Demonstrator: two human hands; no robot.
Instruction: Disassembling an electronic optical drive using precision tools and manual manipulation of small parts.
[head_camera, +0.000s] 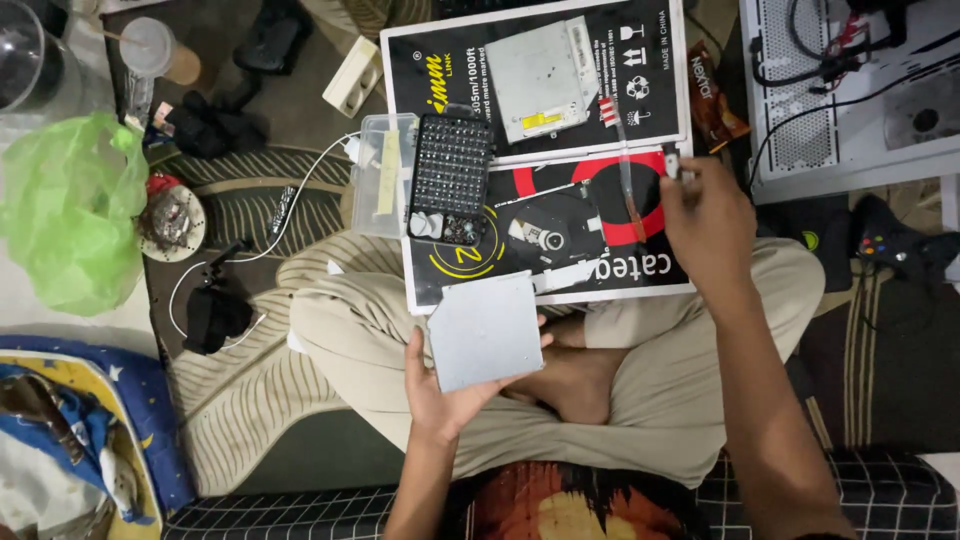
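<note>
Head view: left hand (440, 385) grips a grey metal plate (486, 331); right hand (708, 228) pinches a small tool (672, 163) (over the flattened carton (560, 160)).

Even, moderately bright indoor light falls from above, and the flattened black cardboard box (540, 150) is the sharpest, best-lit area. Glare whitens the pale computer case (850, 90) right of the box, while soft shadows darken the floor below it. Away from the box, edges bend slightly and detail softens.
</note>
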